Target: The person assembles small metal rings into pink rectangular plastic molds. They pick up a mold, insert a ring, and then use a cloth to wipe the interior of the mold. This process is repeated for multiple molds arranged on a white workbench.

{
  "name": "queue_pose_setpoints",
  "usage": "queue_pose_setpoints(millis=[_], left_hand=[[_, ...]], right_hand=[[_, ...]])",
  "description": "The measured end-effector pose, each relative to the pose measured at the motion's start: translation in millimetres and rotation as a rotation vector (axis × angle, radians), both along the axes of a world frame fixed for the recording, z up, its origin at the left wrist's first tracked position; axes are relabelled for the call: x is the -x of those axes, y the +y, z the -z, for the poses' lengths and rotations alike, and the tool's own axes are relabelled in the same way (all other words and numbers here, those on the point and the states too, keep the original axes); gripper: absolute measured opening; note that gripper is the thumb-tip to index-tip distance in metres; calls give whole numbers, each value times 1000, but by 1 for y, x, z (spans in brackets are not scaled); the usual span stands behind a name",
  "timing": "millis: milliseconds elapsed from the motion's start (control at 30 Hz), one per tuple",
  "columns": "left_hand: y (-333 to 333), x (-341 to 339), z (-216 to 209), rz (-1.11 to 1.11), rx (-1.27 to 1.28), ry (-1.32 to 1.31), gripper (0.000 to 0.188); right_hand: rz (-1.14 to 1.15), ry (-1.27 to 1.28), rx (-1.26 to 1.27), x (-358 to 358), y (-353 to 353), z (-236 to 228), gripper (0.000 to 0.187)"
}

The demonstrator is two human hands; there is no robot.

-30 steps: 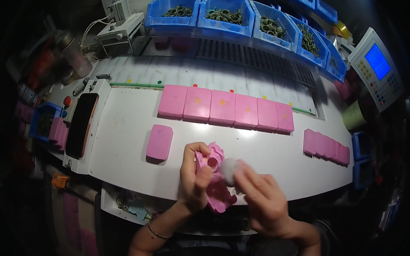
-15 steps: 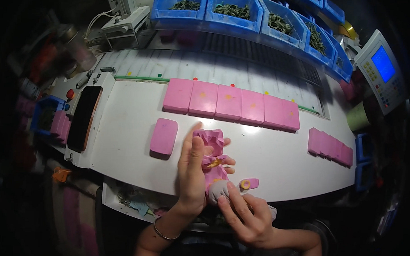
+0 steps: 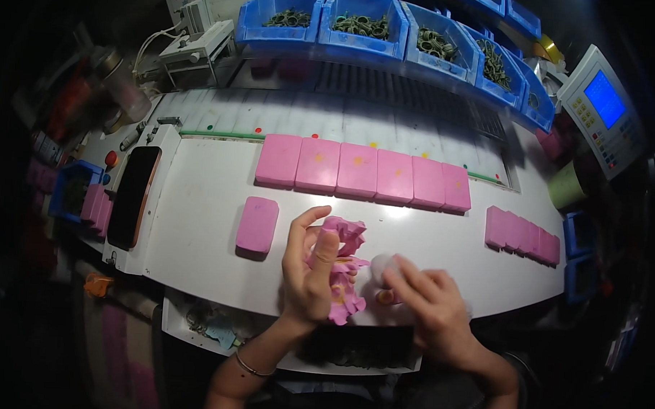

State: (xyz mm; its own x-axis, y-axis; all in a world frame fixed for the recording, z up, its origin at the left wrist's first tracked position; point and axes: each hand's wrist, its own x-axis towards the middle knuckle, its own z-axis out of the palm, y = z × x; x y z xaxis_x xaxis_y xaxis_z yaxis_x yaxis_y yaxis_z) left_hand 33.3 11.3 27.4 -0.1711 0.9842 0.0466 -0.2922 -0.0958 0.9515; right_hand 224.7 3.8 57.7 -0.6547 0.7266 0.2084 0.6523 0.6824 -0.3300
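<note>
My left hand [image 3: 307, 276] grips an opened pink rubber mould [image 3: 347, 300], its wavy-cut halves spread apart and a yellowish patch inside. In my right hand [image 3: 440, 313] is a whitish-grey cloth pouch [image 3: 384, 270], blurred by motion and just right of the mould, apart from it. Below the pouch, a small pink piece with a yellow ring [image 3: 386, 297] lies on the white table, partly covered by my right fingers. One closed pink block [image 3: 257, 225] rests to the left of my left hand. Beyond both hands, several pink blocks [image 3: 357, 171] stand side by side in a row.
Shorter pink blocks [image 3: 522, 236] line the table's right side. A dark phone [image 3: 134, 196] lies at the left. Blue bins [image 3: 364, 34] of greenish rings hang over the back. A control panel [image 3: 603, 106] stands far right; an open drawer [image 3: 215, 327] is below the table edge.
My right hand with the pouch has moved up and to the right, off the mould. The mould has turned slightly in my left hand, and the whole view has shifted a little.
</note>
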Motion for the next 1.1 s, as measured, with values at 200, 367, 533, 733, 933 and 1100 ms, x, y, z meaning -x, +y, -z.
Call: queue_pose_setpoints(millis=[200, 367, 533, 733, 933, 1100], left_hand=[[-4, -21, -12, 319, 249, -257, 51], [-8, -4, -3, 603, 3, -219, 71], [-8, 11, -15, 834, 323, 6, 41], [-15, 25, -13, 610, 277, -10, 27], [-19, 45, -6, 541, 320, -34, 28], [-19, 41, -5, 543, 356, -41, 32]], right_hand=[[243, 651, 264, 31, 3, 0, 63], [211, 960, 674, 28, 14, 6, 33], [250, 925, 794, 22, 13, 12, 25], [244, 666, 377, 14, 6, 4, 35], [116, 231, 30, 2, -11, 40, 39], [152, 368, -66, 1, 7, 16, 24]])
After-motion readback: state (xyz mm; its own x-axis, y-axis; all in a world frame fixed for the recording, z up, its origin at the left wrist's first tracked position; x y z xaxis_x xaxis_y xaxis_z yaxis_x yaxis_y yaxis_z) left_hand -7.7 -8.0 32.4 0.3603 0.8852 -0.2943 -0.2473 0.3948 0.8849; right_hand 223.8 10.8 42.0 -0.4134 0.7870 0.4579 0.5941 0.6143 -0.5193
